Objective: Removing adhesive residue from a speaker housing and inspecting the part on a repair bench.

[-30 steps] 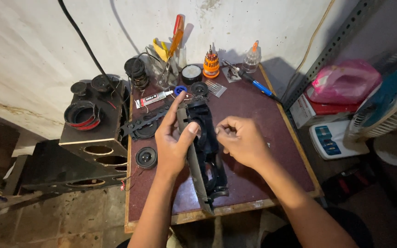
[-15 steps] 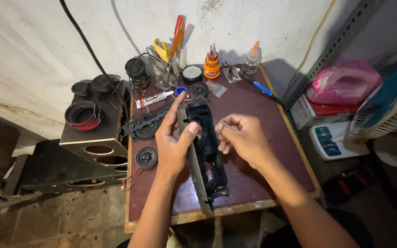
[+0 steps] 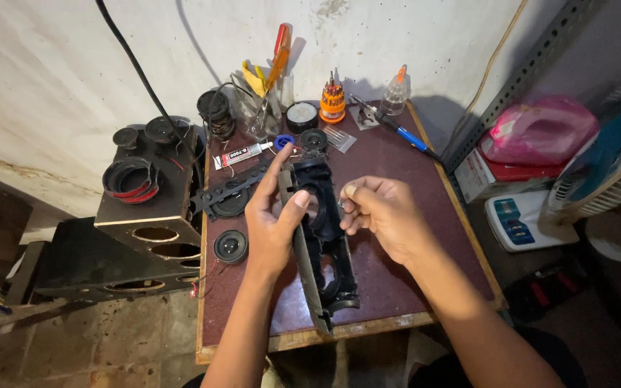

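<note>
My left hand (image 3: pixel 273 219) clamps the black speaker housing (image 3: pixel 323 244) on edge, exposing its interior; my right hand (image 3: pixel 382 215) pinches closed beside it, contents unclear.

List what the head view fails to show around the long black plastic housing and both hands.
- Head view: anything pinched in the right hand is hidden by its curled fingers.
- Long black plastic housing: its left side is covered by the left hand.
- Small parts inside the housing: too dark and small to identify.
</note>
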